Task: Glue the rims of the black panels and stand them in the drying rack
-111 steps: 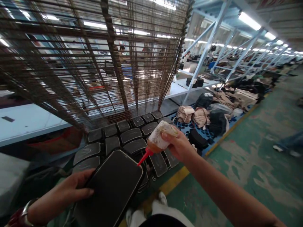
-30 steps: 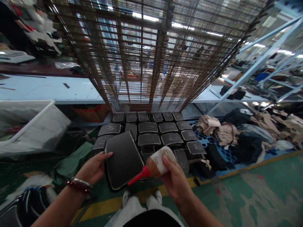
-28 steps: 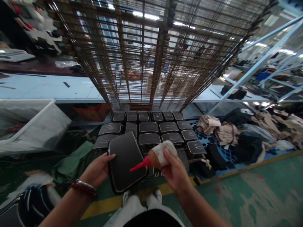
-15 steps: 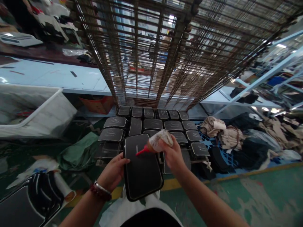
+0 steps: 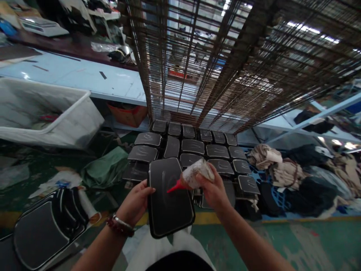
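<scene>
My left hand [image 5: 138, 201] grips the left edge of a dark, flat panel with rounded corners and a pale line around its rim [image 5: 170, 210]. A faint glossy streak runs down the panel's upper part. My right hand [image 5: 216, 188] is wrapped round a stained white squeeze bottle [image 5: 197, 174], held tilted. Its red nozzle [image 5: 174, 186] points down and left, with the tip at or just above the panel; contact cannot be made out. Beyond my hands lie rows of similar dark panels [image 5: 193, 146], many with squiggly streaks on them.
A tall wire rack [image 5: 194, 86] rises behind the rows. At left stand a white bin [image 5: 90, 116], a green cloth [image 5: 105, 167] and a stack of dark panels [image 5: 42, 235]. Bundled beige fabric [image 5: 287, 169] lies at right. A pale blue bench [image 5: 118, 81] runs behind the bin.
The nozzle tip has moved slightly down and right over the panel, and the streak on it is longer. My view has shifted, so the surroundings sit further right.
</scene>
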The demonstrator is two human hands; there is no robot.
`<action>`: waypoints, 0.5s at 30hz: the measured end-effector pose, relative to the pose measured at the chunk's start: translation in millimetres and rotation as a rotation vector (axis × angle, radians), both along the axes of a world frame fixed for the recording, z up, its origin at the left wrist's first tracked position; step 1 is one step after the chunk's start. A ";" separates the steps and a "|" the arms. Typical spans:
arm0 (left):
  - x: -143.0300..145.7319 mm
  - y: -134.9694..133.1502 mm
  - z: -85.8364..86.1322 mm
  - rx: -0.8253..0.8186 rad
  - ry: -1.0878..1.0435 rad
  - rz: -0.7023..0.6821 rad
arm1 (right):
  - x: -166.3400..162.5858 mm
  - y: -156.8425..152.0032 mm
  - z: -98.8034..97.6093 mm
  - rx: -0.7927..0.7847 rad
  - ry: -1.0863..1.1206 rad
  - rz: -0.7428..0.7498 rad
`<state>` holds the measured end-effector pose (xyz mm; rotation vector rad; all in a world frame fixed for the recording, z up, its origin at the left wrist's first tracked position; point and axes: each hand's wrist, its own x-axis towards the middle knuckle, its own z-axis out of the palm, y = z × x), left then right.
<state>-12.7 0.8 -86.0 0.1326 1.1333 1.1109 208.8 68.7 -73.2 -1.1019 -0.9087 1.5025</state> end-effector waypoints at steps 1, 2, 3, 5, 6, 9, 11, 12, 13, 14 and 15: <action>-5.3 1.3 -4.0 -0.011 0.003 0.025 | -3.4 -2.3 -3.1 -0.040 -0.009 0.042; -10.7 2.5 -9.6 -0.021 0.002 0.053 | -6.0 -3.5 -5.8 -0.085 -0.013 0.070; -16.1 3.2 -17.4 -0.040 -0.010 0.088 | -7.9 -3.2 -7.9 -0.141 -0.005 0.079; -25.8 2.2 -39.7 -0.101 -0.037 0.182 | -10.2 1.7 -10.8 -0.278 0.057 0.023; -29.8 0.0 -54.1 -0.142 -0.046 0.236 | -10.8 5.6 -11.8 -0.352 0.102 -0.040; -40.6 -14.6 -104.9 -0.283 -0.016 0.386 | -10.5 15.8 -15.5 -0.516 0.217 -0.246; -49.1 -29.1 -138.9 -0.385 0.020 0.466 | -9.0 16.9 -19.6 -0.561 0.251 -0.330; -54.4 -36.1 -154.2 -0.434 0.032 0.495 | -8.1 15.2 -22.2 -0.574 0.257 -0.361; -60.7 -42.1 -167.8 -0.469 0.036 0.513 | -7.2 12.3 -25.2 -0.588 0.257 -0.388; -67.8 -46.2 -179.8 -0.492 0.032 0.516 | -6.5 8.6 -28.3 -0.603 0.256 -0.412; -75.6 -47.8 -190.1 -0.501 0.022 0.505 | -6.0 4.5 -31.5 -0.619 0.256 -0.431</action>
